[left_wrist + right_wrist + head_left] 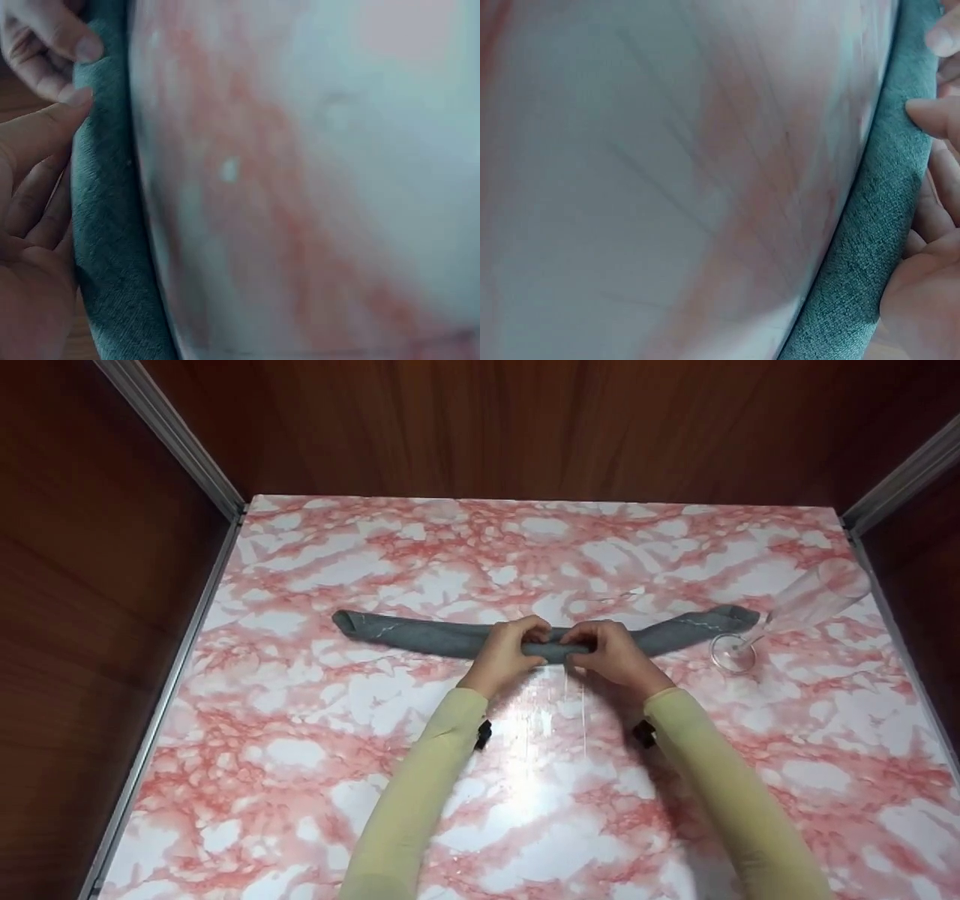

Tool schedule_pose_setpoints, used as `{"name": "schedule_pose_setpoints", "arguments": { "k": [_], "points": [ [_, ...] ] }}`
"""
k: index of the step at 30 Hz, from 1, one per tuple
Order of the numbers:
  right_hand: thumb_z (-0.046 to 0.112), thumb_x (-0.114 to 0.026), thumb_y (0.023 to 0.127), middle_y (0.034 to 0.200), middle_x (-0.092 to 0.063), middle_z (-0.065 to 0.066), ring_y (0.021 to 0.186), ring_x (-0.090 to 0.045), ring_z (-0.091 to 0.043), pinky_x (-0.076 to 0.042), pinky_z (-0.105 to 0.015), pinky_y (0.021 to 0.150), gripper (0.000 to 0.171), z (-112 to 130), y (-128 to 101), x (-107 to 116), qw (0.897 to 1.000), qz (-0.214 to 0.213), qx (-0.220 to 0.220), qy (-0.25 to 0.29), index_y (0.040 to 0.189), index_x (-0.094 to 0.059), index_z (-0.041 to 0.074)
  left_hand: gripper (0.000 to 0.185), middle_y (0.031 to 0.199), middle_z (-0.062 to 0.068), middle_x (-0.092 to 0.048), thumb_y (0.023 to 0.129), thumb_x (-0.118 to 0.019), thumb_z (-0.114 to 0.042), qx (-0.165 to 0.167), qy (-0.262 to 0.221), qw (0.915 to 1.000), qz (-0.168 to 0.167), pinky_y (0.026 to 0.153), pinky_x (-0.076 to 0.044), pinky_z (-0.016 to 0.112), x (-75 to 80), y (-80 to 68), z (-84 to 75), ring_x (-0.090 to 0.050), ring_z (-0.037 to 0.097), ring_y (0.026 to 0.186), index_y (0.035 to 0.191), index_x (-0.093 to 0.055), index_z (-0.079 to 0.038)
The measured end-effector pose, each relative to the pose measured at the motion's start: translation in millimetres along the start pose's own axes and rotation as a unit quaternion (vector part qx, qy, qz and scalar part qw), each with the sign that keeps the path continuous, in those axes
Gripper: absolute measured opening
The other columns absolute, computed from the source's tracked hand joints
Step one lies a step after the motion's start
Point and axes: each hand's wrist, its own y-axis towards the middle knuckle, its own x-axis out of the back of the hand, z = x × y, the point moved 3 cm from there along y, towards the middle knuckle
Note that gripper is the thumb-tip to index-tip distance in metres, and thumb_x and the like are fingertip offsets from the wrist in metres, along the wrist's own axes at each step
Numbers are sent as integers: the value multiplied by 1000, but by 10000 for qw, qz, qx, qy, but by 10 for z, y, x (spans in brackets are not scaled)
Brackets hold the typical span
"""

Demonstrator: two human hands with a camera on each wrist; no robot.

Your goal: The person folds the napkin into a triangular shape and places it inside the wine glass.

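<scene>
Cloth: grey cloth already rolled long, lying mid-desk.
Grip: left hand and right hand both pinch its middle (bending remains, I'd judge).
Glass: wine glass lies at 3 o'clock.

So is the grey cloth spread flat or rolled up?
Rolled up: the grey cloth lies as a long narrow roll across the table, and both hands grip its middle.

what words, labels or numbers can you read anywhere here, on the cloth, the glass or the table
None: no readable text in any view.
The rolled grey cloth shows only pale streaks, no letters.
The glass and the marbled table bear no label.
Both wrist views are blurred.
</scene>
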Motion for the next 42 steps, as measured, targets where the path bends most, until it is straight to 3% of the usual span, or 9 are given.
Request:
{"name": "schedule_pose_setpoints", "arguments": {
  "k": [5, 11, 19, 27, 35, 42],
  "points": [
    [-4, -68, 85, 97, -66, -11, 80, -60, -22, -48, -25, 67, 16, 16, -22, -1, 9999, 17, -14, 161, 100, -68, 2, 41, 98, 1, -69, 78, -76, 2, 99, 403, 9991, 49, 82, -48, 19, -42, 38, 9, -63, 11, 96, 116, -62, -6],
    [-2, -69, 84, 99, -64, -9, 86, -58, -21, -48, -33, 74, 20, 58, -72, -37, 9990, -357, 35, -250, 103, -67, 3, 40, 98, 2, -70, 81, -75, -2, 384, 727, 9966, 112, 82, -49, 21, -26, 68, -22, -64, 12, 94, 117, -59, -6],
    [-1, -72, 82, 102, -61, -4, 96, -58, -20, -48, -37, 84, 24, 96, -98, -39, 9936, -671, 496, -765, 104, -69, 5, 38, 101, 5, -69, 84, -72, -3, 547, 579, 9967, 168, 82, -49, 22, 8, 94, -11, -63, 12, 96, 118, -57, -5],
    [-1, -74, 80, 104, -65, -9, 96, -61, -23, -49, -39, 84, 28, 39, -69, -17, 9937, -546, 208, -959, 106, -69, 4, 40, 100, 4, -68, 85, -71, -4, 704, 425, 9965, 173, 82, -49, 23, 18, 124, -13, -63, 12, 95, 122, -56, -6],
    [1, -72, 84, 104, -68, -10, 96, -63, -22, -51, -38, 82, 22, 34, -48, -9, 9950, -434, 211, -879, 106, -71, 3, 44, 98, 3, -64, 84, -73, -4, 530, 746, 9957, 162, 85, -47, 25, 26, 111, -43, -59, 15, 96, 124, -57, -6],
    [2, -69, 87, 103, -69, -9, 94, -63, -20, -51, -37, 79, 20, 30, -23, 10, 9947, -364, 239, -930, 107, -71, 3, 42, 103, 4, -62, 77, -77, 1, 180, 1524, 9880, 192, 84, -46, 28, 16, 105, -54, -57, 17, 97, 115, -62, -8]
  ]
}}
